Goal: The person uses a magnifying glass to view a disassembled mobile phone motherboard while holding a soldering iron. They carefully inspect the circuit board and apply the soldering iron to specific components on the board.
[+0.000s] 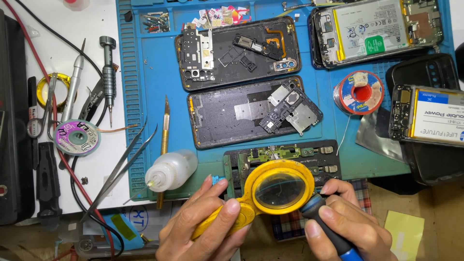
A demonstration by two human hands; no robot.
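Note:
My left hand [203, 227] grips the handle of a yellow magnifying glass [278, 188], holding its lens over a black board holder [319, 162] with a small green circuit board [266, 153] clamped in it. My right hand [345, 222] is closed on a tool with a black and blue handle [333, 237]; its tip runs behind the lens rim and is hidden. Both hands sit at the near edge of the blue work mat [159, 82].
On the mat lie two opened black phone shells [237, 50] [251, 113], a phone with its battery exposed [377, 29], a solder spool [360, 92], a gold-handled knife [164, 140] and a small plastic bottle [171, 170]. Tweezers [123, 166], a screwdriver [108, 72], a wick roll [77, 137] and cables lie left.

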